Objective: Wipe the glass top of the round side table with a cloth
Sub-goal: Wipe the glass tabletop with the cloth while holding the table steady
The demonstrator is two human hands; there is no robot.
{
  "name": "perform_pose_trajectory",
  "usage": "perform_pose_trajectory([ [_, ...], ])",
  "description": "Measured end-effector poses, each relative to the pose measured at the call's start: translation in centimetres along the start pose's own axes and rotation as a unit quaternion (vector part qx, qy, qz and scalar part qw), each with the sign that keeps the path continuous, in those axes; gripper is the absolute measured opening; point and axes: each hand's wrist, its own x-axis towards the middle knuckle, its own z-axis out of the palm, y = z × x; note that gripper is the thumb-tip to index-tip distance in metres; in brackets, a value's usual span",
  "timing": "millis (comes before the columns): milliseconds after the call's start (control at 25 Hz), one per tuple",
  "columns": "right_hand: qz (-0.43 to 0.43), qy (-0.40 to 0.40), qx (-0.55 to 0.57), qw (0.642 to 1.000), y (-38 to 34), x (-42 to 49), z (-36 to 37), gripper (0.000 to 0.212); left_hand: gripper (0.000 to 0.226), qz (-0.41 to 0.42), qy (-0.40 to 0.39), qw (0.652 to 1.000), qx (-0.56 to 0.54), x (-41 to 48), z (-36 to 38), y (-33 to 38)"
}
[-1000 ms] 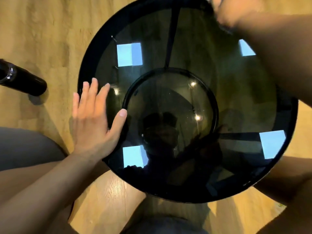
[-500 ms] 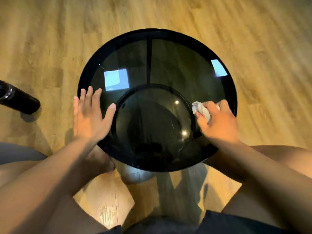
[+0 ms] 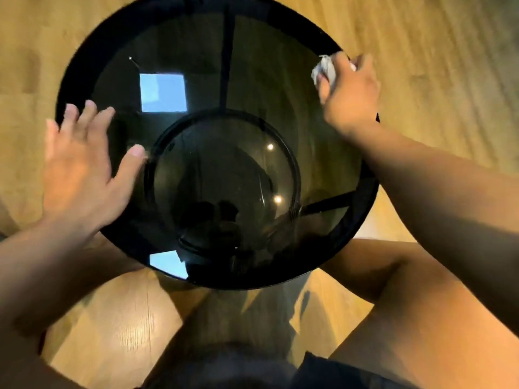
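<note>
Your right hand [image 3: 351, 96] has its fingers curled round a scrunched-up white cloth [image 3: 324, 71], pressing it on the glass top [image 3: 266, 80] right at the far right edge of the tabletop. Your left hand [image 3: 81, 175] lies flat at the left edge, fingers straight and spread, holding nothing. The round side table [image 3: 75, 77] itself sits on a wood floor [image 3: 435, 51], close in front of you.
</note>
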Motion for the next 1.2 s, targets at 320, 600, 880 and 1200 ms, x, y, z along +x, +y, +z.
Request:
perform_pose_trajectory([
  [320, -0.030, 0.001, 0.000, 1.000, 0.3, 11.7, 2.8, 0.049, 0.065, -0.013, -0.016, 1.000, -0.010, -0.2, -0.3, 0.1],
  [600, 0.042, -0.079, 0.043, 0.995, 6.4, 3.5, 0.1, 0.045, 0.066, -0.039, -0.015, 0.999, -0.007, 0.1, -0.7, 1.1],
  [880, 0.054, -0.069, 0.029, 0.996, 1.3, -15.5, -3.4, 0.034, 0.073, -0.047, -0.016, 0.999, -0.019, 0.2, -1.1, 1.6],
  [1200, -0.193, -0.039, 0.153, 0.969, -14.3, -22.7, -2.6, 0.019, 0.068, -0.042, 0.001, 0.998, -0.055, -0.4, -1.3, 1.6],
])
